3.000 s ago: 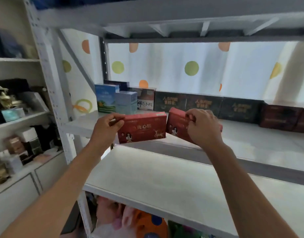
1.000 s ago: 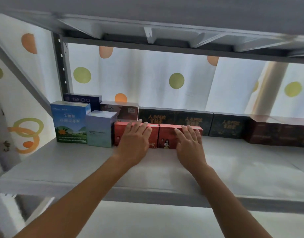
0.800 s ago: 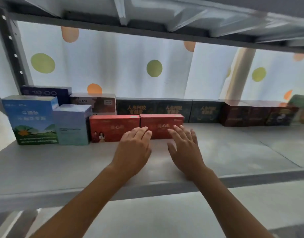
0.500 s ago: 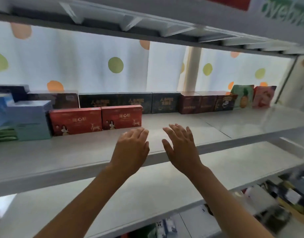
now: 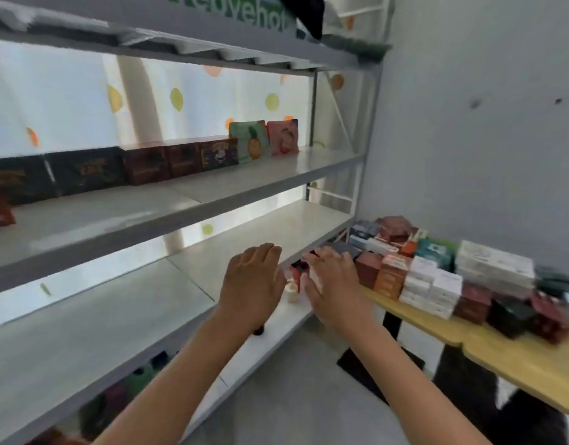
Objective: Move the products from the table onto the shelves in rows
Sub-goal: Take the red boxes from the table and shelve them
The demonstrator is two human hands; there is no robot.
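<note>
Products (image 5: 437, 277) piled on table (image 5: 517, 361); two hands (image 5: 254, 284) empty

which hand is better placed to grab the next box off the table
Probably the right hand: it is empty, fingers spread, and nearest the boxes stacked on the wooden table. The left hand, also empty, hangs farther off, by the shelf.

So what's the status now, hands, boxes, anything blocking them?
Left hand and right hand open, holding nothing. Boxes stacked on the wooden table, a row on the upper shelf. Nothing in the way.
</note>
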